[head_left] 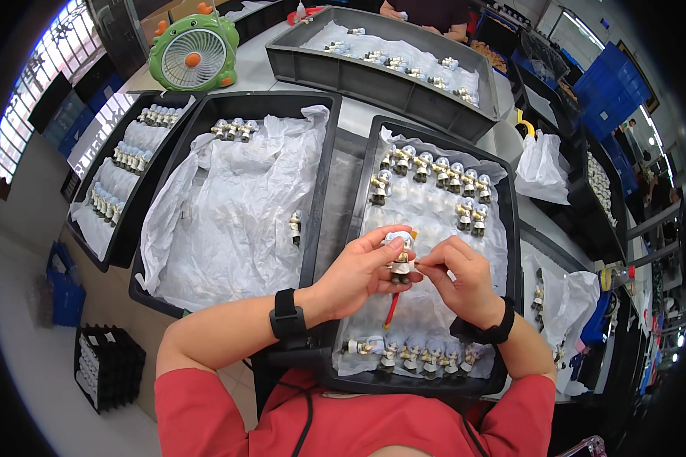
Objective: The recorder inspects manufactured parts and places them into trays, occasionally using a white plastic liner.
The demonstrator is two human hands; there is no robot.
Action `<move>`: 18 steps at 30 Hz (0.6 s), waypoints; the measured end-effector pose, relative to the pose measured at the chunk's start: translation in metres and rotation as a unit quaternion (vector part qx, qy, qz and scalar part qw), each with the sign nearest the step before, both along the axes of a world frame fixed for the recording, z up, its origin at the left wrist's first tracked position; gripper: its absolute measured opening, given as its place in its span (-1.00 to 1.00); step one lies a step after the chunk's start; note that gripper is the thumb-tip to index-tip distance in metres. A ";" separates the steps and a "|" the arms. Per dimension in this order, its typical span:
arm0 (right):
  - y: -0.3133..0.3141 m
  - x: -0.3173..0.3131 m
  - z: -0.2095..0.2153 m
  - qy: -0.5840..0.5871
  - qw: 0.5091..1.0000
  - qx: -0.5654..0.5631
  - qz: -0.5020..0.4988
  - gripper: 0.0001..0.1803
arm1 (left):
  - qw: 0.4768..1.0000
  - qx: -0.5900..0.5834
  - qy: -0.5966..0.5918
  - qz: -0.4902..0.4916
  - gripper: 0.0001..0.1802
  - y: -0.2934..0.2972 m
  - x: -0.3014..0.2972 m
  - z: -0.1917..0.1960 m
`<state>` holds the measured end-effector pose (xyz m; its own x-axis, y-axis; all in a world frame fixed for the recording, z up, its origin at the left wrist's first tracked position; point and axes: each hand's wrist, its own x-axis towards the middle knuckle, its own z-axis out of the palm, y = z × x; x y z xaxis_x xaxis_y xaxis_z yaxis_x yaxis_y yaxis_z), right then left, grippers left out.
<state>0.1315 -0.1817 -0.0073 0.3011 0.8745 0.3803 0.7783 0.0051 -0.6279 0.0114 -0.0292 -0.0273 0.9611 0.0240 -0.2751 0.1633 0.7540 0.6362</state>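
Observation:
Above the black tray [513, 251] in front of me, my left hand [351, 274] holds a small figurine [402, 266] upright between thumb and fingers. The figurine has pale blue-white hair, a white and gold body and dark feet. A thin red stick [392, 311] slants down below my left hand; how it is held is hidden. Close against the figurine's right side, my right hand [465, 278] is closed in a pinch. What its fingertips grip is too small to make out. Similar figurines [440, 174] stand in rows at the tray's far end, with more figurines [411, 354] along its near end.
To the left is another paper-lined black tray [325, 164] with a few figurines, and beyond it a narrower tray [75, 221] with rows of them. A grey bin [381, 84] and a green fan [194, 57] stand at the back. Across the table is another person [434, 15].

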 end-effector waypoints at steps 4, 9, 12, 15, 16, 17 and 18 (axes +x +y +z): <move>0.005 -0.008 0.002 0.021 0.998 0.042 0.029 -0.86 | 1.000 -0.003 -0.001 0.006 -0.59 -0.001 0.001 -0.004; -0.002 -0.001 -0.002 -0.033 0.999 -0.023 0.027 -0.85 | 1.000 -0.011 -0.003 -0.010 -0.60 -0.001 0.001 -0.005; -0.004 -0.008 0.001 0.033 0.999 0.015 0.017 -0.85 | 1.000 -0.001 0.000 -0.005 -0.59 -0.002 0.000 -0.004; 0.005 -0.012 0.000 -0.031 0.998 0.023 0.048 -0.84 | 1.000 -0.001 -0.005 -0.025 -0.57 -0.002 0.000 -0.005; 0.005 -0.010 -0.003 -0.012 0.999 0.003 0.045 -0.84 | 1.000 -0.002 -0.005 -0.026 -0.57 -0.003 0.001 -0.006; 0.003 -0.008 -0.002 -0.013 0.999 0.004 0.047 -0.84 | 1.000 0.013 -0.003 -0.027 -0.57 -0.003 0.001 -0.008; 0.000 -0.007 -0.001 -0.027 0.998 -0.016 0.048 -0.84 | 0.999 0.027 -0.001 -0.028 -0.57 -0.003 0.001 -0.008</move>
